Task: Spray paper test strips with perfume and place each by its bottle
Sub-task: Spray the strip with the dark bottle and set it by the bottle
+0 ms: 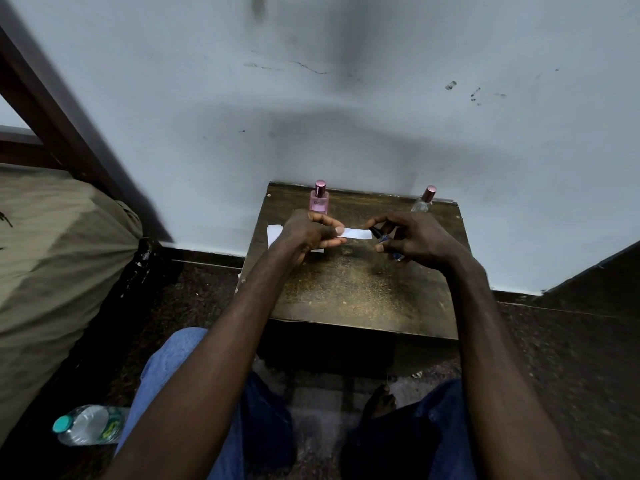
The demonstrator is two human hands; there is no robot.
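My left hand (308, 233) pinches a white paper strip (358, 233) and holds it level above the small dark wooden table (353, 292). My right hand (412, 237) grips a dark blue perfume bottle (382, 237), its black top right at the strip's free end. A pink perfume bottle (319, 199) with a pink cap stands at the back left of the table. A clear bottle (424, 200) with a pink cap stands at the back right. More white paper (275, 233) lies on the table under my left hand, partly hidden.
The table stands against a pale wall (346, 116). A plastic water bottle (88, 424) lies on the floor at the lower left, beside a bed with an olive cover (52, 254). My knees in blue jeans (180, 375) are just before the table.
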